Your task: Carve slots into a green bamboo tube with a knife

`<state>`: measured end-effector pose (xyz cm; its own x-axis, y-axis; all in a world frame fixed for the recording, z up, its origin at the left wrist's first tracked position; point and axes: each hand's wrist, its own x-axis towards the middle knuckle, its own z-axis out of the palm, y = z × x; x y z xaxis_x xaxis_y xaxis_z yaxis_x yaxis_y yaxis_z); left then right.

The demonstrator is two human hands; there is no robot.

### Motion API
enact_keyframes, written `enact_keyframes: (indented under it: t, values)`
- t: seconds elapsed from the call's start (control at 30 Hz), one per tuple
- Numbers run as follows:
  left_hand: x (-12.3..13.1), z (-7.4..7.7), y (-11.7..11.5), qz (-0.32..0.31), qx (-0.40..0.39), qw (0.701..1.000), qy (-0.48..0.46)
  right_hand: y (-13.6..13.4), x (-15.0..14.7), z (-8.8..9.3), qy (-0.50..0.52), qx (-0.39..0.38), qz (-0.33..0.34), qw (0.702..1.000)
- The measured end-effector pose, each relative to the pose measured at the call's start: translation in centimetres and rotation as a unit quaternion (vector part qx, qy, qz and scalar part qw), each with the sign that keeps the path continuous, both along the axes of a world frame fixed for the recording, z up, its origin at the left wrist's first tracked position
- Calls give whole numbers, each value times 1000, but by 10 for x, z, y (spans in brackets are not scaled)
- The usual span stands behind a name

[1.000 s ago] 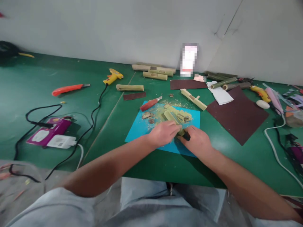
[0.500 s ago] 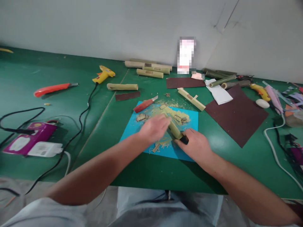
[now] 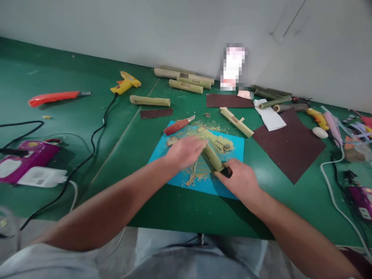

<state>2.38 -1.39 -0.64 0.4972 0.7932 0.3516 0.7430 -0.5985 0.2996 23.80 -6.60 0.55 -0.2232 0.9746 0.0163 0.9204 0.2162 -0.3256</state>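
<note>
A pale green bamboo tube [image 3: 213, 157] lies slanted over a blue sheet [image 3: 225, 190] strewn with shavings and dust. My right hand [image 3: 240, 176] is closed round its near end, where a dark piece of unclear kind shows between thumb and fingers. At the far end, my left hand [image 3: 186, 152] is slightly blurred, fingers drawn together against the tube; whatever they hold is hidden. Just beyond that hand rests a red-handled knife [image 3: 178, 126] on the sheet's upper left corner. Dark bark-like scraps [image 3: 223, 145] sit among the dust past the tube.
Several cut bamboo tubes [image 3: 186, 86] lie towards the wall, near a propped phone [image 3: 232, 68]. Brown sheets [image 3: 290, 151] and white paper [image 3: 271, 118] are to the right. A yellow glue gun [image 3: 125, 83], a red cutter [image 3: 55, 98], cables and a purple power strip [image 3: 31, 157] occupy the left.
My left hand has shifted slightly left and up along the tube's far end. My right hand keeps its grip. The whole view has tilted a little.
</note>
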Motion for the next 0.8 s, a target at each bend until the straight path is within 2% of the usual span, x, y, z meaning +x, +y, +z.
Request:
enact_keyframes:
  t: [0.03,0.07,0.17,0.23,0.37,0.4,0.47,0.53,0.6,0.7,0.73,0.8]
  values:
    - [0,0,0,32,-2,999,-7,0,0,0,-1,2,0,1000]
    - [1,1,-1,37,-3,999,-7,0,0,0,-3,4,-1,1000]
    - [7,0,-10,-77,-29,996,33,0,1,-2,-11,12,11,1000]
    - [8,-2,-12,-94,-33,994,41,0,1,-2,-7,17,19,1000]
    - [4,-7,-4,1,25,1000,2,0,2,-3,1,18,19,1000]
    - [5,-7,-5,-12,30,999,8,-1,2,-3,-3,20,20,1000]
    - [9,-8,-9,-78,14,996,37,-1,2,-4,-13,26,26,999]
    - [9,-7,-11,-105,4,994,30,-2,2,-6,-17,36,36,999]
    - [6,-7,-6,-78,31,996,6,-2,2,-6,-11,39,38,998]
    - [1,-6,2,-3,58,998,-19,-2,2,-6,-7,40,34,999]
    - [2,-6,2,-21,50,998,-9,-2,2,-6,-11,38,31,999]
    - [5,-7,-2,-95,28,995,15,-1,1,-5,-21,31,28,999]
